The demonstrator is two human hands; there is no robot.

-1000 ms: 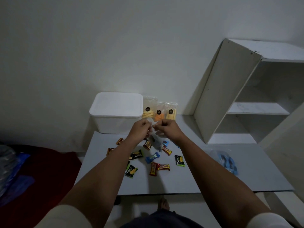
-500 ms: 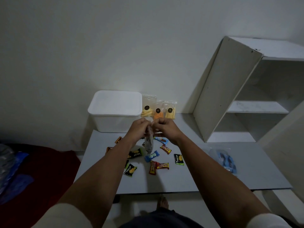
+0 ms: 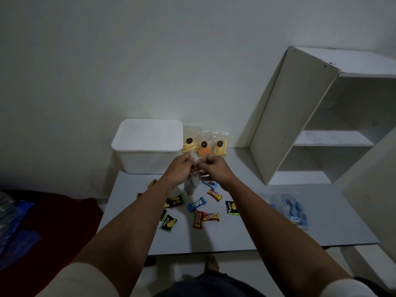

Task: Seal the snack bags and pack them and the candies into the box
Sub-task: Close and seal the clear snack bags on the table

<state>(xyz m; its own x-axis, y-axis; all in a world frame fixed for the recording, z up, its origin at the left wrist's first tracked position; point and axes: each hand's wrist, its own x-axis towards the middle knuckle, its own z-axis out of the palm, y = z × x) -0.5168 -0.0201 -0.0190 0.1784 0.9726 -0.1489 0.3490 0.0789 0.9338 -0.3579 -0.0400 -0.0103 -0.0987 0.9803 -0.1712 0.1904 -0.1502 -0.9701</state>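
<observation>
Left hand (image 3: 179,168) and right hand (image 3: 214,167) pinch top of clear snack bag (image 3: 191,185) — hanging above tabletop (image 3: 246,232) centre, candies (image 3: 196,205) beneath.

Dim, flat indoor light, soft shadows under the forearms, wide-angle bending at the edges, slightly soft, grainy detail

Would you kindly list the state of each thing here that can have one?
White box: lid on, shut.
Clear snack bag: held up by its top in both hands, hanging.
Left hand: pinching the bag's top.
Right hand: pinching the bag's top.
Three snack bags: upright against the wall.
Candies: wrapped, loose on the table.
</observation>
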